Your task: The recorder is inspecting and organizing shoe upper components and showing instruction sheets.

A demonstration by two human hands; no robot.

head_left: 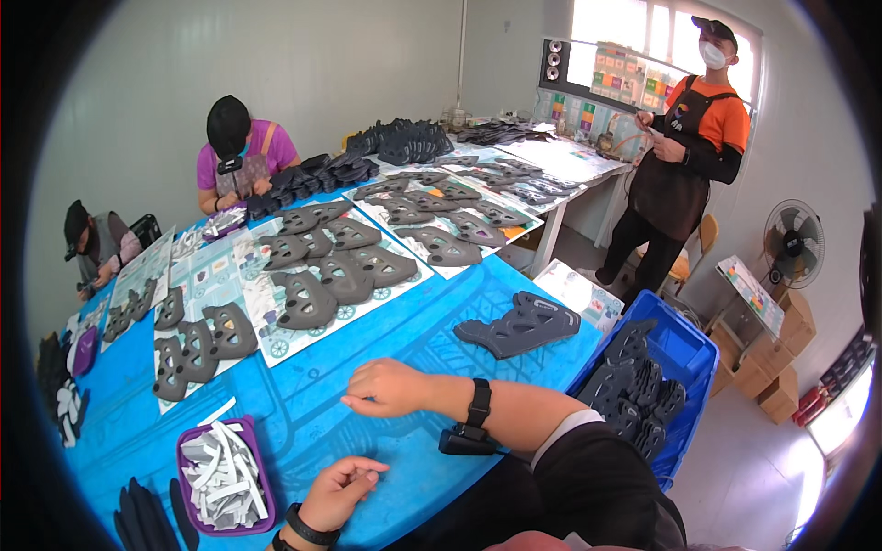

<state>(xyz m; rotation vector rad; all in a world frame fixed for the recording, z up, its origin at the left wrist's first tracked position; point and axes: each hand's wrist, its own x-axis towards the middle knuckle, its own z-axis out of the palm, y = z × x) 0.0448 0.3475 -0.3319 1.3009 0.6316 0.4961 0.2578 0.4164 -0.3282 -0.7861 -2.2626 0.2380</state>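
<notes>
While the right hand [390, 387], loosely curled, is over the blue-covered table [308, 436], whether it encloses anything cannot be told. Left hand [338, 491]: fingers part-extended, grip loose, nothing visible in it; near a purple plastic tub [265, 482] of white-and-grey strips [223, 473]. Stacked dark-grey cut-out pads [514, 344], apparently foam, lie beyond the right hand. Pale printed sheets [268, 351] bear wheel drawings; a co-worker's dark apron [675, 170] carries a mark, seemingly lettered.

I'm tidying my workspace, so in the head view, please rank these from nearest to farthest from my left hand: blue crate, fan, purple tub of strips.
1. Purple tub: close by, just to the left of your left hand.
2. Blue crate: across to the right, past your right forearm.
3. Fan: far right, in the background beyond the crate.
</notes>
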